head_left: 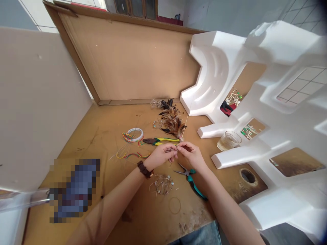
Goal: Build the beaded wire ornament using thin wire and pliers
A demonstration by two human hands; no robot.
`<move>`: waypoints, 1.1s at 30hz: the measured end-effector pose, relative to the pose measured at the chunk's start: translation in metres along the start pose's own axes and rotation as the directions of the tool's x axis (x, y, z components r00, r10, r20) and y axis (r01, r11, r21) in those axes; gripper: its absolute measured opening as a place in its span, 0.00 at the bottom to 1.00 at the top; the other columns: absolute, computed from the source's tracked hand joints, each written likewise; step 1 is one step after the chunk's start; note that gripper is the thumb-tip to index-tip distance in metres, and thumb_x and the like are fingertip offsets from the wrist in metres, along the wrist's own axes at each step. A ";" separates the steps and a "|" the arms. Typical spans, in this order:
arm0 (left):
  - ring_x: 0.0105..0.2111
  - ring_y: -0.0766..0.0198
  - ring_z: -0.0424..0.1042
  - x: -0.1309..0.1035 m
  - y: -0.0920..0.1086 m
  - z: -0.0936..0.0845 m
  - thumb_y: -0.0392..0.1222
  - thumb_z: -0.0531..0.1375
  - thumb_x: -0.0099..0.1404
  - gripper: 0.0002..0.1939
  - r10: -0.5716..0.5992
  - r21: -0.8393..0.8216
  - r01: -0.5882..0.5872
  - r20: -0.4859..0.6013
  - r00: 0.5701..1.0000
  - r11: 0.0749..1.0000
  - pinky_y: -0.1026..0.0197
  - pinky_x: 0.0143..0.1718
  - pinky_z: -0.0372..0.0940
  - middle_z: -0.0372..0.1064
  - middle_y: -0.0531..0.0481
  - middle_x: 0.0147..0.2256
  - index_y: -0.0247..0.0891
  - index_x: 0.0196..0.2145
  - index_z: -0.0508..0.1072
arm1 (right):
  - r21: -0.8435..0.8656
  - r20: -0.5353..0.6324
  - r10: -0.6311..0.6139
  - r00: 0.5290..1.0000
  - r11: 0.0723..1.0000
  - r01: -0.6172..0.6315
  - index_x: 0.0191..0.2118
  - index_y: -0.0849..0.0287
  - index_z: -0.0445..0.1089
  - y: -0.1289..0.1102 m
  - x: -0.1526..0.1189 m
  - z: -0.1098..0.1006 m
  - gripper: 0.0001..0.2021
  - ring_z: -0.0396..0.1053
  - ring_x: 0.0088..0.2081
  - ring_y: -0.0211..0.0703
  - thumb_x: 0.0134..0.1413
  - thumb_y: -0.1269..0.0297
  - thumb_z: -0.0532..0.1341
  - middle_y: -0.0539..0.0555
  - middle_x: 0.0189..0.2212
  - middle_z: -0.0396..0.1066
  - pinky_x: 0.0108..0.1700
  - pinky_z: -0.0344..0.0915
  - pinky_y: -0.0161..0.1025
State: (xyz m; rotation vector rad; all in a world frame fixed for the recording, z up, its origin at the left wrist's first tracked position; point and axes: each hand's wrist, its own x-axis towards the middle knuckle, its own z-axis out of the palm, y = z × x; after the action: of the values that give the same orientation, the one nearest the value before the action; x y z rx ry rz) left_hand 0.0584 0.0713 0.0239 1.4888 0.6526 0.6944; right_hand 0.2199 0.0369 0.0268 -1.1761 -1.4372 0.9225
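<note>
My left hand [165, 153], with a dark watch [145, 169] on the wrist, has its thumb and fingers pinched together. My right hand [191, 154] meets it, fingertips closed at the same spot. Whatever sits between the fingertips is too small to make out. Just beyond them lies a bundle of brown and black feathers [171, 117], its bound end close to my fingers. Pliers with yellow-green handles [166, 139] lie behind my left hand. Long-nose pliers with teal handles [195, 186] rest beside my right forearm. A tangle of beaded fine wire [165, 184] lies nearer me.
A white ring coil [139, 133] and colored cords [133, 156] lie left. A rubber band [174, 205] is in front. The glass cup [229, 140] stands right, among white foam packing [212, 68]. Cardboard [133, 61] walls the back. A blurred blue item [79, 187] is at left.
</note>
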 end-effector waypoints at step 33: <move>0.18 0.74 0.63 -0.022 0.047 -0.028 0.39 0.56 0.55 0.08 -0.007 0.073 0.004 0.045 0.999 0.997 0.69 0.21 0.60 0.67 0.52 0.22 0.32 0.31 0.69 | -0.169 0.363 0.374 0.854 0.927 -0.334 0.42 0.60 0.60 -0.050 -0.060 -0.048 0.17 0.64 0.34 0.39 0.42 0.71 0.55 0.51 0.33 0.66 0.35 0.58 0.36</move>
State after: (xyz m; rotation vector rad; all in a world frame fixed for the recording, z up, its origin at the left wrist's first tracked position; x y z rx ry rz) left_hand 0.0223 0.0712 0.0703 1.5652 0.6530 0.6361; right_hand 0.2576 -0.0348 0.0701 -1.4204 -1.6220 1.4209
